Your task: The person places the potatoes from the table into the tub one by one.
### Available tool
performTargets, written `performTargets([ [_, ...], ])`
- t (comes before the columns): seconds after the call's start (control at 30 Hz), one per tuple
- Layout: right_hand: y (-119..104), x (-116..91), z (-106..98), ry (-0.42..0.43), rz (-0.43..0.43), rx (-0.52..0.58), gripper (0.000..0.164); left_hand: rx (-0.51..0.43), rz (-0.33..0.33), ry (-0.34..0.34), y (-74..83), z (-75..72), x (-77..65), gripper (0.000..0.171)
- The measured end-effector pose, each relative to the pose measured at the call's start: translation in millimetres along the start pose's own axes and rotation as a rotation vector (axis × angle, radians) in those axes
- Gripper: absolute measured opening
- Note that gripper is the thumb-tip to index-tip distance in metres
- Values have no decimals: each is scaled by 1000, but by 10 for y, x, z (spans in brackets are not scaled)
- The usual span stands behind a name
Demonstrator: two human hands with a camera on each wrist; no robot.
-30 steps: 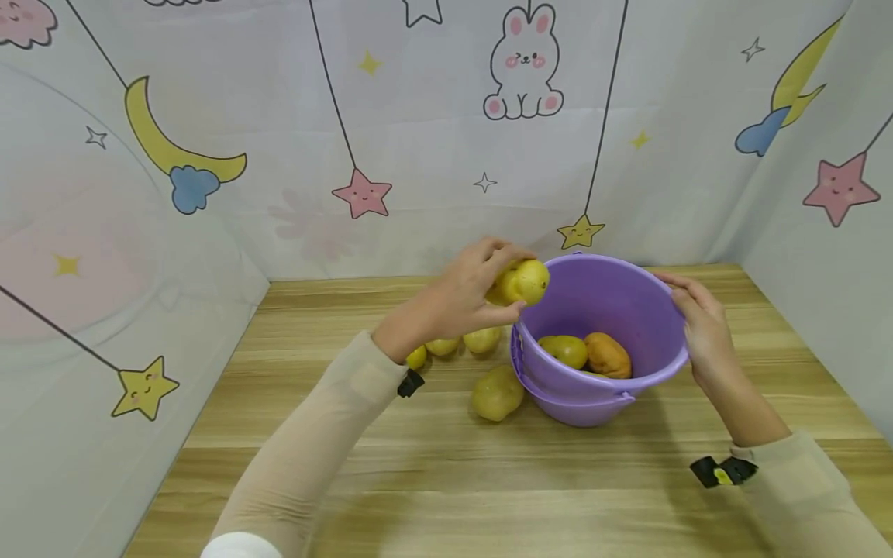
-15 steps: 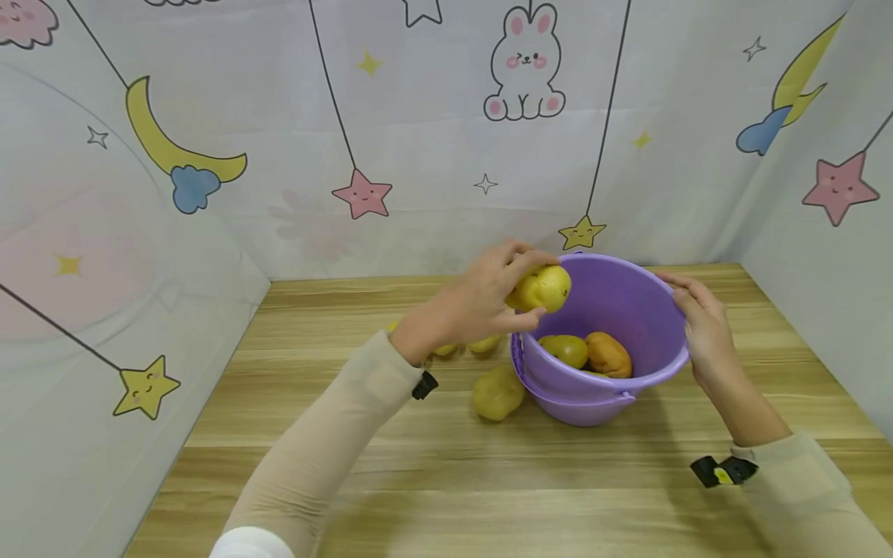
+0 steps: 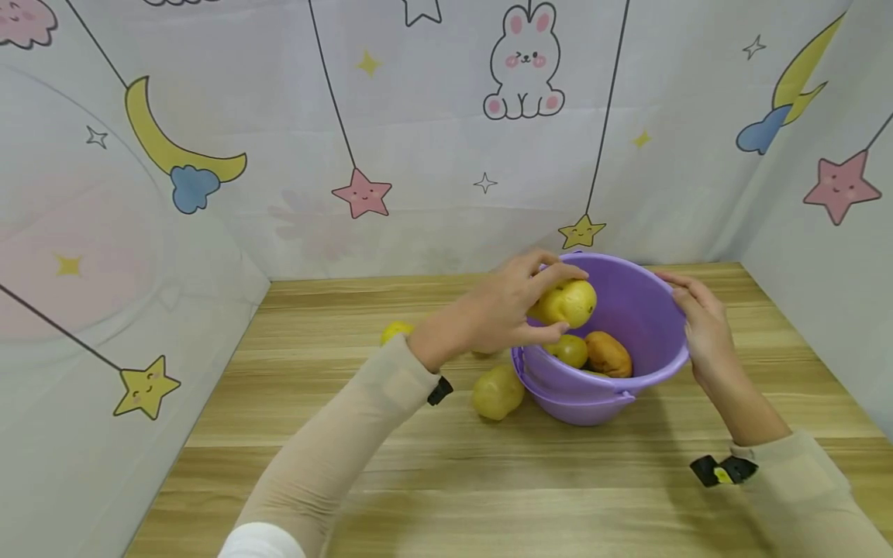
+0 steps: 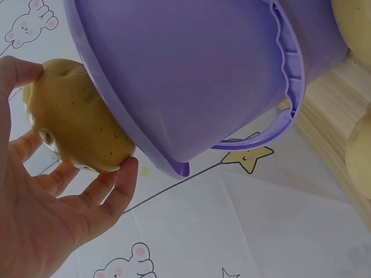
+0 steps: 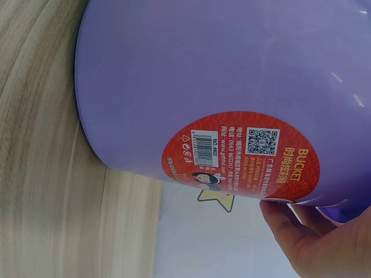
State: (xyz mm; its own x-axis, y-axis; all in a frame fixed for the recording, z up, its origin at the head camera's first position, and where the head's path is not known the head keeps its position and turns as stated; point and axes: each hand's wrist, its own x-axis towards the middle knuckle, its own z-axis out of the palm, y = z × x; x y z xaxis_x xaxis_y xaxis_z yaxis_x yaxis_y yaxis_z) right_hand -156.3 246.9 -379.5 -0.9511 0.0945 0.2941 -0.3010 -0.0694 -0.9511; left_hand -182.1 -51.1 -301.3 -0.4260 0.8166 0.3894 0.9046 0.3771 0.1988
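Shifted rightward since the earlier frame, the left hand (image 3: 512,304) at mid-frame grips a yellow fruit (image 3: 568,303) at the mouth of the purple bucket (image 3: 586,409), apparently a loading step calling next for lowering and releasing, while the right hand (image 3: 708,329), right of centre, holds its right edge.

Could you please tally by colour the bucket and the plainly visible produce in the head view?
Purple: 1, the bucket
Orange: 1, the orange piece
Yellow to yellow-green: 4, the held piece, the greenish piece inside, the outside piece beside the bucket, the leftmost piece by the left sleeve
Total: 6, mostly hidden pieces omitted
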Motion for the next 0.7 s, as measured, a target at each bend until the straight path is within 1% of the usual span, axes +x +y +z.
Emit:
performTargets([
  [0.1, 6, -3, -3, -2, -5, 12, 27, -8, -3, -22, 37, 16, 16, 59],
  [0.23, 12, -7, -6, -6, -10, 29, 27, -33, -48, -79, 92, 38, 32, 57],
  [0.33, 13, -11, -8, -9, -12, 30, 27, -44, -69, -107, 131, 53, 44, 56],
  [0.43, 14, -13, -13, -9, -19, 21, 28, -44, -64, -120, 152, 68, 58, 55],
  [0.7, 10, -15, -20, -5, -23, 17, 28, -51, -56, -182, 195, 99, 101, 57],
])
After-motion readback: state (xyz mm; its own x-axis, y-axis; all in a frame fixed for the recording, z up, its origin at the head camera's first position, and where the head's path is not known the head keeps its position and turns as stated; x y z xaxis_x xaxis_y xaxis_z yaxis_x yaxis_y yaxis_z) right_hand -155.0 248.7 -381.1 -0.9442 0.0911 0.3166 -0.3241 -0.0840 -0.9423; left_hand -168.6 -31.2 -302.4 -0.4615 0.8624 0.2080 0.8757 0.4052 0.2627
